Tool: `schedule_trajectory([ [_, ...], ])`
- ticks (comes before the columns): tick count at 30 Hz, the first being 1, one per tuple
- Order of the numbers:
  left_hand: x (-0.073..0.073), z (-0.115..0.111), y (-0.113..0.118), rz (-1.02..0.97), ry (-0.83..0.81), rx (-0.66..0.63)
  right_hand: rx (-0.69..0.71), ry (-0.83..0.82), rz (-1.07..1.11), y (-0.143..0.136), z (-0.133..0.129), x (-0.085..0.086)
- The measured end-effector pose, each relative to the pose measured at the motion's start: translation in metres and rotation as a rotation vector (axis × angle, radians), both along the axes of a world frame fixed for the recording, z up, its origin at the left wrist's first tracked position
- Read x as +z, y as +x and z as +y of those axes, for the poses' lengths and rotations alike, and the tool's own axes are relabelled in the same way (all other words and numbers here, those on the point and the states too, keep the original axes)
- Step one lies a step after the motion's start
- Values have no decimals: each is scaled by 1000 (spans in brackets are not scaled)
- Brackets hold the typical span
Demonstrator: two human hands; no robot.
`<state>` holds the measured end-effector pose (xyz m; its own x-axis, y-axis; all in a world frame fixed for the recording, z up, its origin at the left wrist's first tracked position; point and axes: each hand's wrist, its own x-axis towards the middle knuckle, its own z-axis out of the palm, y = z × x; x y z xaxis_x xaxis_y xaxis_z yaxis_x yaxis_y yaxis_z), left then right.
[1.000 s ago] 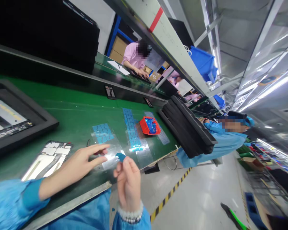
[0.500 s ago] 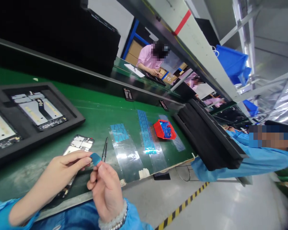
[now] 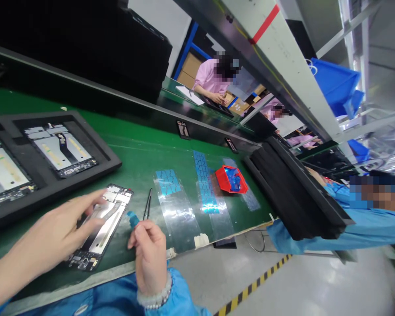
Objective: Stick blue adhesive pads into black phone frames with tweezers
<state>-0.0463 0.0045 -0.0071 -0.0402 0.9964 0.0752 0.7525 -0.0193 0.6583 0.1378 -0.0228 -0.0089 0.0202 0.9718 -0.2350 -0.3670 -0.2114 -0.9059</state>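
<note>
Between the thumb and fingers of my right hand [image 3: 149, 254] is a small blue film piece [image 3: 132, 219], raised above the table's front edge. My left hand [image 3: 69, 224], thumb and fingers apart, reaches over an opened phone [image 3: 110, 223] lying on the green table; it seems to hold nothing, and I cannot tell whether it touches the phone. The phone shows its silver inner plate and circuit boards, part of it hidden under that hand. Black tweezers [image 3: 148, 205] lie just right of the phone, beyond my right hand.
A black foam tray [image 3: 115, 164] with phone bodies is at left. Clear sheets with blue stickers [image 3: 168, 182] [image 3: 206, 193] lie right of the tweezers, beside a red box [image 3: 222, 180] of blue scraps. Black trays [image 3: 292, 188] stack at the right; a person in blue [image 3: 335, 224] sits beyond.
My left hand has let go of the blue film and moved left and down over the phone, fingers spreading. The film stays in my right hand.
</note>
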Motion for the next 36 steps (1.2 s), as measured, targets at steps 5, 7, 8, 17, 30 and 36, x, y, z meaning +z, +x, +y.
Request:
schedule_trajectory([
  [5,-30,-7,9,155,65,-36,163,437,-801,-1,0,-7],
  [7,-37,-14,17,-35,21,-15,210,505,-877,-4,-4,-7],
  [8,-38,-16,19,-178,-23,40,218,498,-856,-5,-6,-6],
  [17,-8,-19,30,-829,-290,245,-34,249,-406,7,2,0],
  [30,-7,-24,42,-1185,-390,260,-8,56,-327,-17,13,5],
  [36,-2,-26,44,-1186,-374,296,-20,58,-322,-18,13,6],
])
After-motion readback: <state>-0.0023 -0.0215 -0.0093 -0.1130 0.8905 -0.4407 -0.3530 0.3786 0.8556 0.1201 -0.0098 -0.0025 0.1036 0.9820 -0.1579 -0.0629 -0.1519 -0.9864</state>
